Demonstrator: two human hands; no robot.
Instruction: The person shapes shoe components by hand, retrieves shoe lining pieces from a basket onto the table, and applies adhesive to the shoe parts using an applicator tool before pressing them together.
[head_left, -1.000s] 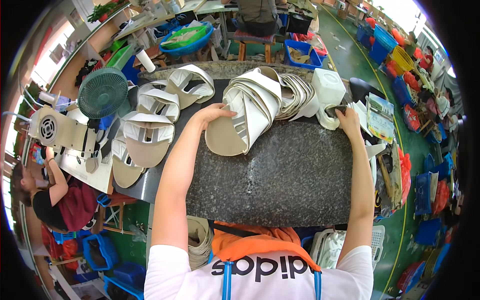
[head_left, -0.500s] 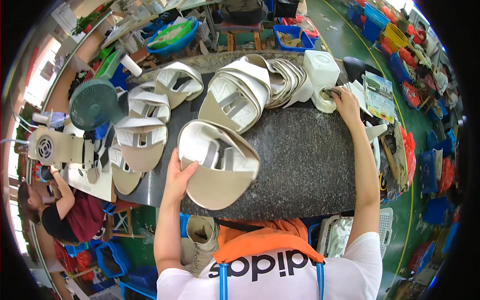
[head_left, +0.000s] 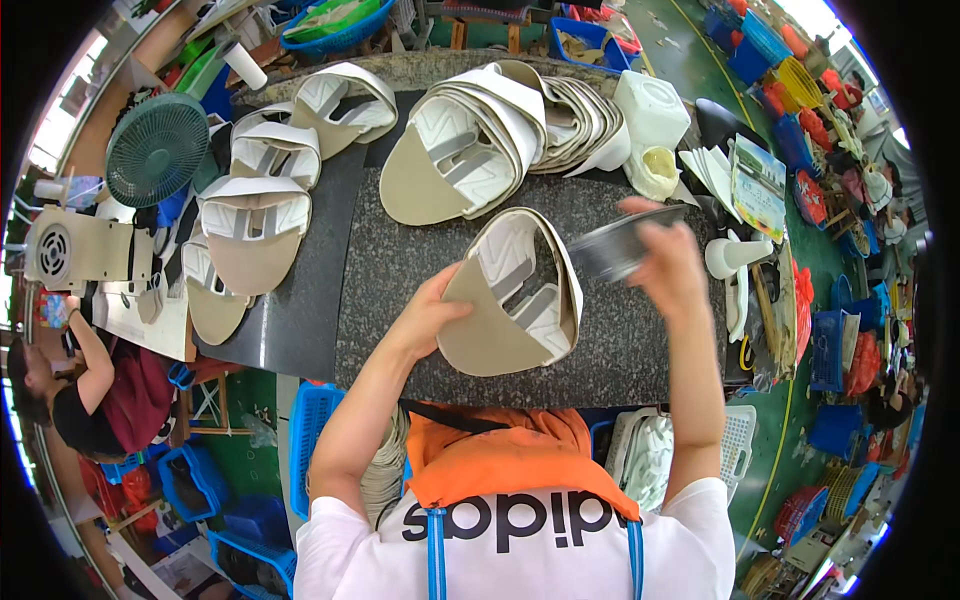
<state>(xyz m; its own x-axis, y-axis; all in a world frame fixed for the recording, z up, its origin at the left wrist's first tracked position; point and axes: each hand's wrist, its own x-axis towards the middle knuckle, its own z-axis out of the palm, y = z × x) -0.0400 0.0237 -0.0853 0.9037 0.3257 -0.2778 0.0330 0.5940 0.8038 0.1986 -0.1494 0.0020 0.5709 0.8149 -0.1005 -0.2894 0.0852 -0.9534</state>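
My left hand [head_left: 432, 314] grips the edge of a beige-and-white shoe upper [head_left: 492, 335], thumb on top, at the middle of a speckled dark work slab [head_left: 400, 250]. The upper is curved, with its white lining and grey strips showing inside. To its right, my right hand [head_left: 668, 262] is closed on a dark brush-like tool [head_left: 618, 245], which is smeared by motion and points toward the upper. Behind that hand stands a pot with a pale, crusted rim [head_left: 655, 172], joined to a white plastic container [head_left: 650, 108].
Stacked shoe uppers [head_left: 440, 170] lie at the slab's far side, with more uppers [head_left: 255, 235] at left. A green fan [head_left: 158, 150] and a beige machine [head_left: 75, 248] stand farther left, near another person [head_left: 115, 400]. Right are a white bottle [head_left: 735, 256] and a printed card [head_left: 757, 190].
My right hand has come away from the pot toward the upper, bringing the dark tool. The left hand has shifted right with the upper and turned it. The view has tilted slightly.
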